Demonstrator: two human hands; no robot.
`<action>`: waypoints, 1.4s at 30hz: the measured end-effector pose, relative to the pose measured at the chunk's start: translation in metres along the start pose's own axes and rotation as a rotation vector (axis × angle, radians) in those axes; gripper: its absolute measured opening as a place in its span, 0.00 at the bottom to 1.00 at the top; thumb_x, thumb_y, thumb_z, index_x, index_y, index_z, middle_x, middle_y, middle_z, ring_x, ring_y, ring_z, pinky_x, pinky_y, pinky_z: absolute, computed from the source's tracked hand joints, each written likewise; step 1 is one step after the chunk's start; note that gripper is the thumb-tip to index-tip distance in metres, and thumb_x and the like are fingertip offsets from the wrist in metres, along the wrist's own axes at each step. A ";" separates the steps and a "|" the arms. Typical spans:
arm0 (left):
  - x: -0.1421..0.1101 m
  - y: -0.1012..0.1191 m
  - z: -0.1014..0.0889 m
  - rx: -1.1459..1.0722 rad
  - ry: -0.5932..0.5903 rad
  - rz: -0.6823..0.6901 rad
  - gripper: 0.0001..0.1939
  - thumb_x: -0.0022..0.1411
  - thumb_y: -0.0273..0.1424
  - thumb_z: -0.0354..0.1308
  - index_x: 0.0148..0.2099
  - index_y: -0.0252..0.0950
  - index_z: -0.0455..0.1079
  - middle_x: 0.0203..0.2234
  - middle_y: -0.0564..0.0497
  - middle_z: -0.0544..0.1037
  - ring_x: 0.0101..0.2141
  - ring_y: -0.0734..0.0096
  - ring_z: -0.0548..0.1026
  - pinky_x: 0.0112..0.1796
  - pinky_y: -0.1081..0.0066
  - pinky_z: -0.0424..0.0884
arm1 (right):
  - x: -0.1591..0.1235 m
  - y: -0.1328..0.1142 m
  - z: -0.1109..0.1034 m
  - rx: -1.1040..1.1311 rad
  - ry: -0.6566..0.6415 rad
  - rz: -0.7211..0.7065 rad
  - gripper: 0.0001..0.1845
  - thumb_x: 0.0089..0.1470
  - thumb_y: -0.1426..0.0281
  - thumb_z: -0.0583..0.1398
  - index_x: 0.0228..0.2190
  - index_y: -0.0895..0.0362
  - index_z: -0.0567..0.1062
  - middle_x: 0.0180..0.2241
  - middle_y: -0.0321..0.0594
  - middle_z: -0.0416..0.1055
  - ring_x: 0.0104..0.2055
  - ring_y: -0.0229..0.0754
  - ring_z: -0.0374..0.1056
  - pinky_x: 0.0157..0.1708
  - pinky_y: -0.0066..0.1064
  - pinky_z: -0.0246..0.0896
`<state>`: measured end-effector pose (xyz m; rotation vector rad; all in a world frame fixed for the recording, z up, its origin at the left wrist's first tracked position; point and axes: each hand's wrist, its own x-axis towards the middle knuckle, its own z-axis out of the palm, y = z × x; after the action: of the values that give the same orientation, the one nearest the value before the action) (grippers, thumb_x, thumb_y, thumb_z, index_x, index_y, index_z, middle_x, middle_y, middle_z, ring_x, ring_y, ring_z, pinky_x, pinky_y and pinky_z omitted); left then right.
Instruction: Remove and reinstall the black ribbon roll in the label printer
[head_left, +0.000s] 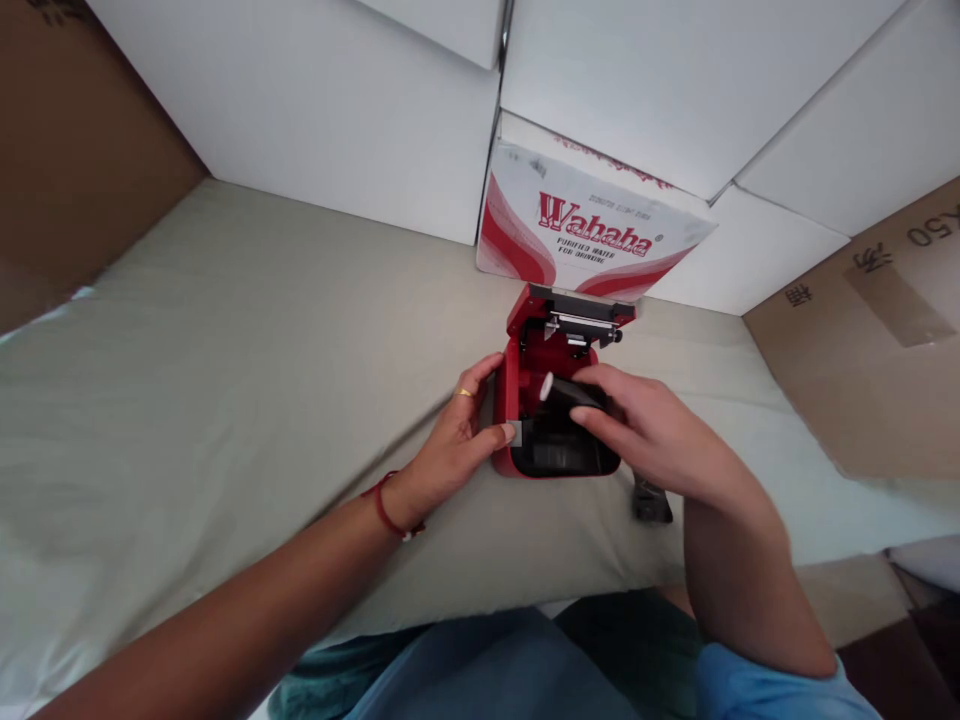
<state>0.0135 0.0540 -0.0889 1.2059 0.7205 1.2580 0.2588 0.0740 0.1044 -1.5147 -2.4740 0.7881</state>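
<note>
A red label printer (508,395) sits on the cloth-covered surface with its lid (574,305) raised. My left hand (457,435) grips the printer's left side, with the thumb on the grey front corner and the fingers along the side wall. Between the thumb and fingers of my right hand (637,420) is a black roll (571,394) with a white core end. The roll is held tilted over the open compartment, its white end pointing left. My right fingers hide its right end. A small black object (651,500), its kind unclear, lies beside the printer's front right, below my right wrist.
Behind the printer stands a white and red Wahaha water carton (592,230). White boxes (337,110) line the back. Brown cardboard boxes stand at the left (82,150) and right (870,330). The pale green cloth (247,380) has creases and ends at the front edge.
</note>
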 end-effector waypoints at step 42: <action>0.001 0.007 0.002 -0.080 -0.016 -0.006 0.41 0.74 0.44 0.75 0.82 0.53 0.64 0.84 0.46 0.66 0.84 0.42 0.62 0.84 0.38 0.60 | -0.106 0.064 -0.083 0.116 0.021 -0.128 0.18 0.72 0.51 0.73 0.58 0.39 0.92 0.46 0.41 0.92 0.31 0.45 0.82 0.27 0.34 0.74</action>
<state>0.0133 0.0536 -0.0815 1.1460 0.6561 1.2594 0.3915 0.0359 0.1600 -1.3048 -2.4349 0.8715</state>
